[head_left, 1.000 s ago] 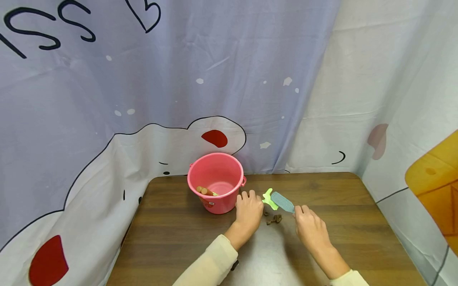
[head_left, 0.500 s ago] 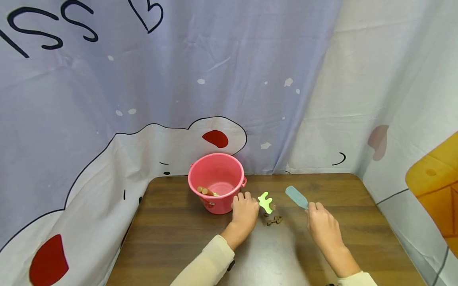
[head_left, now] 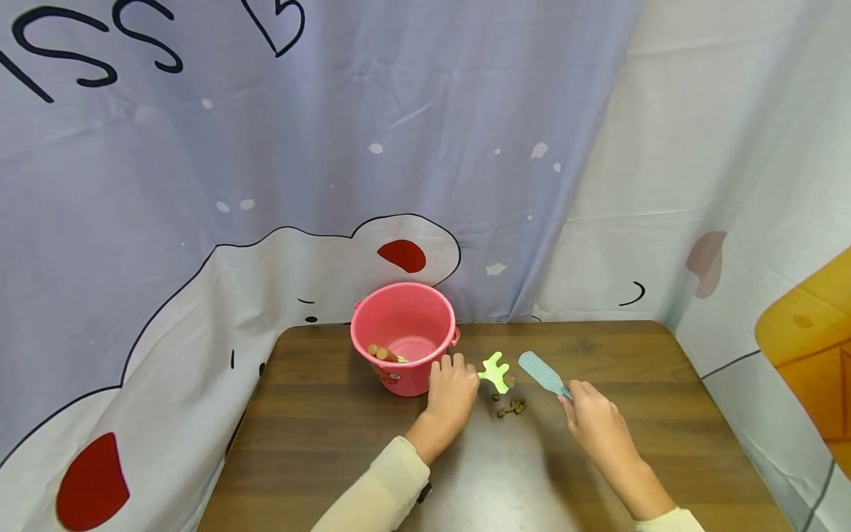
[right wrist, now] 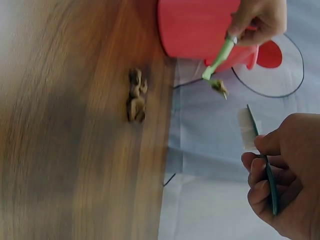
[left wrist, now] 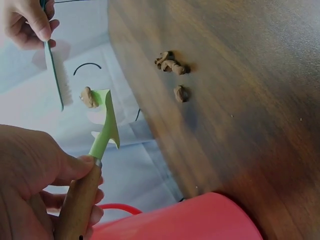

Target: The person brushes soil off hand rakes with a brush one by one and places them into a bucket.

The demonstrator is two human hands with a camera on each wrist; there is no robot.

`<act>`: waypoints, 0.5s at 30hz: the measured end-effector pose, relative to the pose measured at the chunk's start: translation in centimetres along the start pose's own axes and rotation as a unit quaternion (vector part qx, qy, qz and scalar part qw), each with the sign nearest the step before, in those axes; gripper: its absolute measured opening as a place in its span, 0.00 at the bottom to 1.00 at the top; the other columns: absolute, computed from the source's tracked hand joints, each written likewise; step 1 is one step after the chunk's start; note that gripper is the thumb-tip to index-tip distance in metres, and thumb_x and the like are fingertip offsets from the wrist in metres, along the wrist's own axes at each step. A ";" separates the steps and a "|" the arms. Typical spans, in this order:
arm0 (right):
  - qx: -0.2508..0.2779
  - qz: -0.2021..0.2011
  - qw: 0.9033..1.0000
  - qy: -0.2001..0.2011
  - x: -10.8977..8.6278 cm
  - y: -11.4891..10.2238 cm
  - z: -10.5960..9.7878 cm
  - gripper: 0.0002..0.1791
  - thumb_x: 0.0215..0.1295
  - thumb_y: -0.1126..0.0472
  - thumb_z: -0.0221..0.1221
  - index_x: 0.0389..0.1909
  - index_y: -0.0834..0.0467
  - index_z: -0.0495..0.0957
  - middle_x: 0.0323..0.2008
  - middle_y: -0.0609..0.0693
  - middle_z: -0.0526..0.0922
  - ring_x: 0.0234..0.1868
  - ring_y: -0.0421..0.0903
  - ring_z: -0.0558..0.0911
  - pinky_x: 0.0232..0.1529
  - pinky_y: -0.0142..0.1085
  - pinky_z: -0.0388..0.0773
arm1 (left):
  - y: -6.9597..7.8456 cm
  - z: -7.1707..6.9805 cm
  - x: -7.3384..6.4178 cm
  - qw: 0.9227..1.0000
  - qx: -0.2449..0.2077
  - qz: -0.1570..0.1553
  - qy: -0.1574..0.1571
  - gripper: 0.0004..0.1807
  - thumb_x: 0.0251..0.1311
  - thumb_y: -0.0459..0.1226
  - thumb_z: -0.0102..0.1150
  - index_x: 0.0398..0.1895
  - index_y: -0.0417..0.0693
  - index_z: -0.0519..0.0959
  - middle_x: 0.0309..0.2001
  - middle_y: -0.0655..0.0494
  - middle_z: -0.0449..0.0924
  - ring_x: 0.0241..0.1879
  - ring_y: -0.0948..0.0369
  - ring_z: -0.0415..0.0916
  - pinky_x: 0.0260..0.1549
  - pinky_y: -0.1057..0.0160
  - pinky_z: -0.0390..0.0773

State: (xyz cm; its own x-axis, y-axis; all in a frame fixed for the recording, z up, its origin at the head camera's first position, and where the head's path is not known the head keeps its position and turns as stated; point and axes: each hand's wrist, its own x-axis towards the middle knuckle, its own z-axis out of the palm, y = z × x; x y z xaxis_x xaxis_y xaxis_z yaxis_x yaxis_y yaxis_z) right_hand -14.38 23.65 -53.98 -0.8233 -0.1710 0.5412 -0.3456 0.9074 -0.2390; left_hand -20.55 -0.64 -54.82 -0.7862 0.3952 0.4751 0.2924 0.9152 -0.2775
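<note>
My left hand grips the wooden handle of a small green hand rake, held up beside the pink bucket. One brown lump clings at the rake's tines. My right hand pinches the thin handle of a pale blue-green brush. Seen edge-on in the left wrist view, the brush has whitish bristles along one side, facing the rake across a gap. Several more brown lumps lie on the table below the two tools.
Inside the bucket, wooden handle ends lean against the near wall. The wooden table ends at the back against a printed curtain. Another curtain hangs along the right side.
The brush, which overlapped the rake a second ago, has moved right, away from it, then slightly back left. My left hand has shifted a little left, and the rake has turned, showing the lump behind it.
</note>
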 end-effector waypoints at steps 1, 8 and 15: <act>0.003 -0.001 1.000 -0.001 0.0 -0.2 0.1 0.11 0.57 0.72 0.71 0.34 0.68 0.76 0.25 0.54 0.77 0.22 0.50 0.81 0.21 0.42 0.80 | 0.0 0.0 0.0 1.000 -0.001 0.000 0.003 0.04 0.57 0.38 0.65 0.26 0.52 0.86 0.29 0.54 0.76 0.31 0.55 0.73 0.26 0.58 0.63; 0.020 -0.003 1.000 -0.012 0.2 -2.1 1.0 0.10 0.58 0.70 0.70 0.35 0.65 0.77 0.26 0.52 0.77 0.23 0.50 0.81 0.22 0.43 0.80 | 0.3 -0.1 0.3 1.000 -0.009 0.002 0.019 0.04 0.56 0.36 0.65 0.26 0.51 0.86 0.28 0.55 0.75 0.31 0.55 0.73 0.26 0.59 0.63; 0.031 0.001 0.999 -0.028 0.0 -3.3 2.3 0.10 0.58 0.69 0.71 0.35 0.64 0.77 0.26 0.52 0.78 0.25 0.49 0.82 0.25 0.42 0.82 | 0.7 -0.1 0.4 1.000 -0.005 -0.005 0.022 0.04 0.56 0.37 0.64 0.25 0.52 0.85 0.28 0.55 0.75 0.30 0.55 0.73 0.27 0.59 0.65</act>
State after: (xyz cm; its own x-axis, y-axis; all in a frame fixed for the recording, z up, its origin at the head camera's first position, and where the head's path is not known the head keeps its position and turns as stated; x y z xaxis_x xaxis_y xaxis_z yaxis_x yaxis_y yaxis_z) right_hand -14.22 19.78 -55.03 -0.8475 -0.1929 0.4945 -0.3705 0.8821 -0.2908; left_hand -20.65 0.19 -54.74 -0.7648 0.3890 0.5135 0.2907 0.9197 -0.2637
